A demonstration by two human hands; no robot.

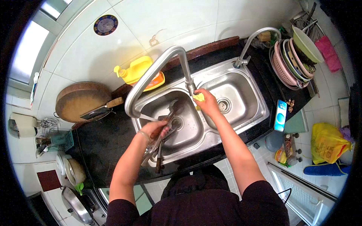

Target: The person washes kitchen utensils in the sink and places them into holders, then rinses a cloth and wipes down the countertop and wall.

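Observation:
Over the left basin [188,141] of the steel double sink, my left hand [159,130] is closed on a bunch of long metal utensils [151,148], blurred, some with dark handles. Water runs from the large curved faucet [141,75] toward this hand. A dark-handled utensil [159,160] leans on the basin's front edge. My right hand [205,101] is closed on a yellow sponge [198,97] at the divider between the basins, just beside the faucet's base.
A yellow bottle [139,71] stands behind the sink. At left are a round wooden board [81,100] and a cleaver [102,109]. On the right are stacked colanders [284,66], a phone [280,116] and a smaller faucet [250,41].

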